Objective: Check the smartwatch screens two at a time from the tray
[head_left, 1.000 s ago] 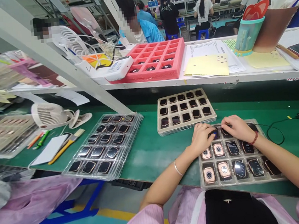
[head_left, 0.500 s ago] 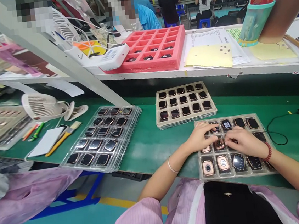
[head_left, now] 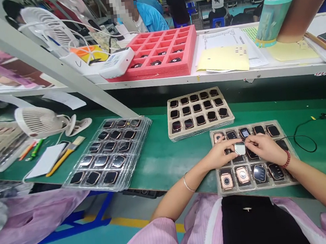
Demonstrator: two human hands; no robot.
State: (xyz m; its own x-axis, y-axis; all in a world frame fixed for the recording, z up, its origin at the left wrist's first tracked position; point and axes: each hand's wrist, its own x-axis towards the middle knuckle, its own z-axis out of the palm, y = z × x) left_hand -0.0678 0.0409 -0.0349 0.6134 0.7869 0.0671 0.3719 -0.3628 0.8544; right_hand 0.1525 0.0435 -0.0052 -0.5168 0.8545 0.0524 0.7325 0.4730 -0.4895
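Over the tray of watches (head_left: 219, 178) at the right, a watch (head_left: 239, 148) with a bright, reflecting face is held between both hands. My left hand (head_left: 219, 154) pinches its left side between thumb and fingers. The closed fingertips of my right hand (head_left: 263, 147) grip its right edge. Beneath the hands, the clear tray holds several watches; some lie dark screen up, while a rose-gold one (head_left: 226, 181) in the front row shows its back. Both hands hide part of the middle row.
A beige tray of dark watches (head_left: 201, 127) lies behind, and stacked clear trays (head_left: 100, 186) lie left. Beyond them are a yellow-handled brush (head_left: 64, 157) and a small fan (head_left: 39, 121). A shelf edge (head_left: 176, 81) crosses above the bench; a black cable (head_left: 306, 151) loops at right.
The watch has come up out of the tray's middle row into both hands, its bright face now showing. My left hand no longer covers the back-left compartment. The whole view has shifted slightly.
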